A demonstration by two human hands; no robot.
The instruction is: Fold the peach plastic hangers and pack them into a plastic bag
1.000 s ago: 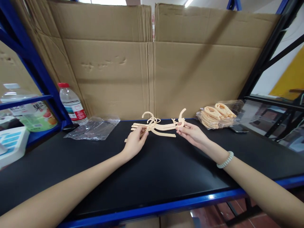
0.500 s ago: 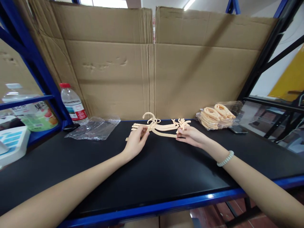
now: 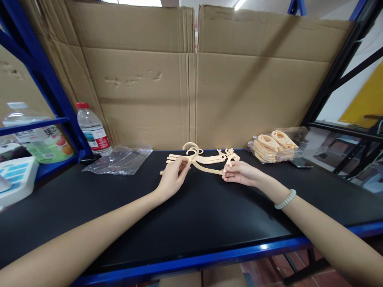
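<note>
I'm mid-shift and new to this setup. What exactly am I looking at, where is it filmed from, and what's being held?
There's no machine here: these are a person's two bare hands. The view comes from a camera worn on that person's head, looking forward and down.

The left hand holds a beige hanger near its middle. The right hand is at the end of the hanger's arm, pinching a small piece; whether that is attached, I can't tell.

Just behind, on the black table, lie more hangers and some loose pieces. To the right is a bag of beige parts; to the left, crumpled plastic and a bottle. Cardboard stands behind everything.
</note>
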